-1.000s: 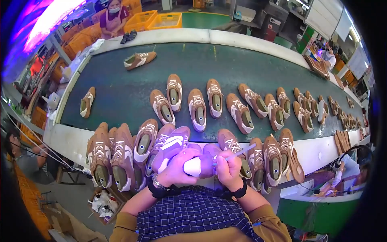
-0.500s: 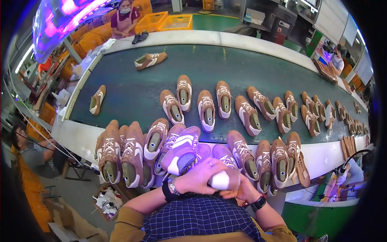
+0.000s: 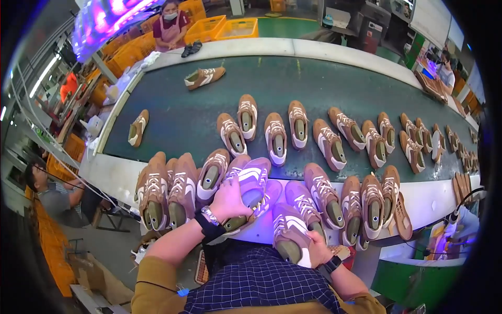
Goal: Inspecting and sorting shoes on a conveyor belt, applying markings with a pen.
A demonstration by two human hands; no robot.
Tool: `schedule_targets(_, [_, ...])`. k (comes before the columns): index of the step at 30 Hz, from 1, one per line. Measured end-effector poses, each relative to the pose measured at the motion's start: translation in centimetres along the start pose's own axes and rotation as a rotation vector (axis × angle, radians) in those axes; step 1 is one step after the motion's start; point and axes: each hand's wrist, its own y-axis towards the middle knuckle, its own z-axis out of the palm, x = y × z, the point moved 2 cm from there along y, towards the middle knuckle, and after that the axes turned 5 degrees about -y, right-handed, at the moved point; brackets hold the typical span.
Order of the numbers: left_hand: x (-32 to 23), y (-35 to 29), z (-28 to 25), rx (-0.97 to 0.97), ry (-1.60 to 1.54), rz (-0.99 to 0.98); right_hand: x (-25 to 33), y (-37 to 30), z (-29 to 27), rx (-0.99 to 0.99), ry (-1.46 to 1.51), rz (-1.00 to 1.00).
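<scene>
Brown sneakers with white laces and stripes crowd the white ledge in front of me, with olive-green forms inside them. My left hand [image 3: 231,201] is closed around the side of a sneaker [image 3: 254,175] in the middle of the row, which looks violet under the lamp. Other sneakers press against that one and partly hide it. At the ledge's near edge, my right hand [image 3: 318,251] grips the heel end of another sneaker [image 3: 291,230], its toe pointing away from me. A sneaker [image 3: 304,201] stands just behind the held one.
A dark green conveyor belt [image 3: 178,118] carries several more sneakers beyond the white ledge [image 3: 112,180]. Loose soles [image 3: 402,220] lean at the right end of the row. Orange crates [image 3: 238,29] and a masked person [image 3: 170,26] are at the far side. Another person [image 3: 57,196] sits at left.
My hands have moved apart from the shoe they held together. The left has reached forward onto a sneaker in the row; the right now holds a sneaker by its heel.
</scene>
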Motion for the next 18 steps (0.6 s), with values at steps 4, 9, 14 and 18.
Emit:
schedule_targets(4, [1.7, -2.1, -1.6, 0.033, -0.624, -0.105, 1.3, -1.1, 1.3, -0.082, -0.177, -0.232])
schedule_targets(9, [-1.8, -7.4, -2.1, -0.122, -1.182, 0.27, 3.5, -0.9, 6.3, -0.023, -0.231, -0.449])
schedule_targets(14, [-4.9, -7.8, -2.7, 0.234, -1.634, 0.346, 3.3, 1.3, 11.9, 0.215, -0.313, -0.52])
schedule_targets(18, [-4.9, -8.4, -1.5, 0.389, -1.966, 0.057, 2.8, 2.3, 13.6, 0.193, -0.457, -0.645])
